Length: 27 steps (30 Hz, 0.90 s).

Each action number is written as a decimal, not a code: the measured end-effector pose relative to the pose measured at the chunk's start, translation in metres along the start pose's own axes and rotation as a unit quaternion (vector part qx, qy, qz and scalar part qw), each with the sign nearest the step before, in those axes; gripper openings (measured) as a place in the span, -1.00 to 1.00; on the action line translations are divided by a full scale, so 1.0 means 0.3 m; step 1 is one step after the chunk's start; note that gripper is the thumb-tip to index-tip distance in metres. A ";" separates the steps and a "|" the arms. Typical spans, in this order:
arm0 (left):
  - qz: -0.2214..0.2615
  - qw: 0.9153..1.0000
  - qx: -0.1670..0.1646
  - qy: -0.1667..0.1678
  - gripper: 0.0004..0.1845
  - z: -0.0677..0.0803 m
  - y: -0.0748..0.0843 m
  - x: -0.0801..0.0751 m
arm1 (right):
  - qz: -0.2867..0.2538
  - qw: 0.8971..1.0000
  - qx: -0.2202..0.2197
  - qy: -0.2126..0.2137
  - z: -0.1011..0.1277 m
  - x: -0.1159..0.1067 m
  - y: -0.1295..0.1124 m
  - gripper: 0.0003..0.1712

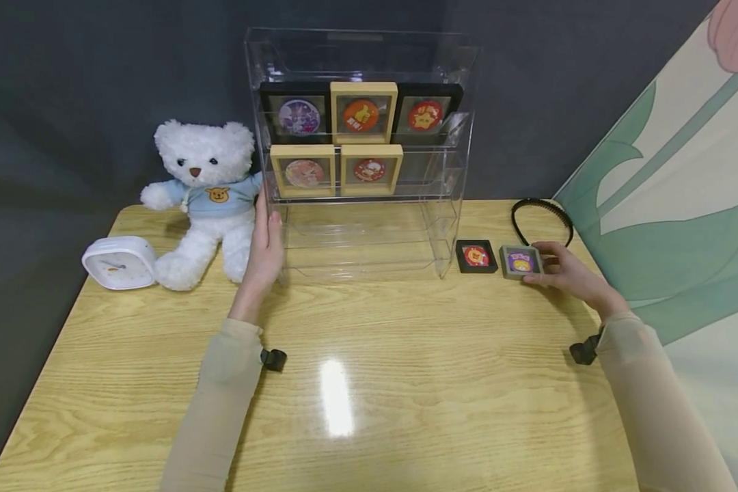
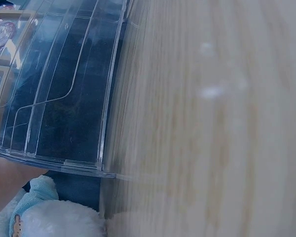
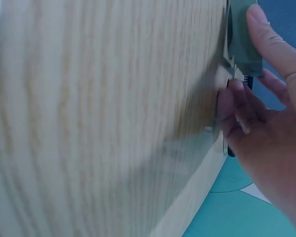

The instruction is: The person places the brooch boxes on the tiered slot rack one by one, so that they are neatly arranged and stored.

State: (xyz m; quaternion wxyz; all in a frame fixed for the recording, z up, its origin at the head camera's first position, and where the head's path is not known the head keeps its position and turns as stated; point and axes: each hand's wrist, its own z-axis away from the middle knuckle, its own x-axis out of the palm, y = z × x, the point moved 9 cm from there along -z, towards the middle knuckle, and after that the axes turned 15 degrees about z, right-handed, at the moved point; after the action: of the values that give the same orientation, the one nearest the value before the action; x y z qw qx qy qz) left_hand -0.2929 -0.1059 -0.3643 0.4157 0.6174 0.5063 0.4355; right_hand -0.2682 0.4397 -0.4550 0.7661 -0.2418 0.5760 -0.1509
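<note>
Background: dark grey cloth hung behind the table, and a painted panel [image 1: 682, 178] with green leaves stood along its right edge.
Table: pale wood grain [image 1: 369, 383], glossy, with one bright reflection of light near the middle.
Display rack: clear acrylic [image 1: 359, 154], box-shaped with stepped shelves, standing at the back edge in the middle of the table.
Frames in rack: square ones with round printed badges inside; two black and one light wooden on the upper shelf [image 1: 363, 113], two light wooden on the lower shelf [image 1: 336, 169].
Left hand: it [image 1: 264, 249] lay flat against the left side wall of the rack, fingers straight and relaxed, gripping nothing.
Right hand: it [image 1: 562, 270] pinched the grey-green frame near the right edge of the table, thumb on one side and fingers on the other.
Grey-green frame: small, square [image 1: 520, 261], with a purple badge, lying on the table just beside the black frame; in the right wrist view its edge [image 3: 241, 39] was under the thumb.
Black frame: small, square [image 1: 476, 256], with a red badge, flat on the table between the rack and the grey-green frame.
Headband: thin black arch [image 1: 541, 213], behind the right hand, near the back right corner.
Teddy bear: white, fluffy [image 1: 206, 198], in a light blue shirt, sitting left of the rack.
Clock: white, rounded square [image 1: 119, 263], near the left edge beside the bear.
</note>
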 end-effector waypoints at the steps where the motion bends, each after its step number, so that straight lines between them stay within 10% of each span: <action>1: 0.001 1.000 0.000 0.000 -0.36 0.000 0.000 0.000 | -0.003 1.000 -0.001 0.008 0.003 -0.003 0.000 -0.05; 12: 0.011 1.000 -0.006 0.002 -0.35 0.012 0.006 -0.006 | -0.143 0.987 -0.038 0.060 0.034 -0.008 0.000 -0.22; 21: 0.004 1.000 0.019 0.005 -0.35 -0.022 -0.095 -0.043 | -0.222 0.968 -0.064 0.093 0.050 -0.022 -0.025 -0.49; 27: 0.014 1.000 -0.003 -0.001 -0.35 -0.003 -0.016 -0.006 | -0.292 0.945 -0.069 0.129 0.066 -0.040 -0.043 -0.64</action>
State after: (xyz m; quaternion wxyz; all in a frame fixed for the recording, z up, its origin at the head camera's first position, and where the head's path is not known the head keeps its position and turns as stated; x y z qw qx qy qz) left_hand -0.2952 -0.1069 -0.3688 0.4122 0.6232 0.4960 0.4424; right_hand -0.2523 0.4388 -0.4338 0.5889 -0.4307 0.5828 -0.3578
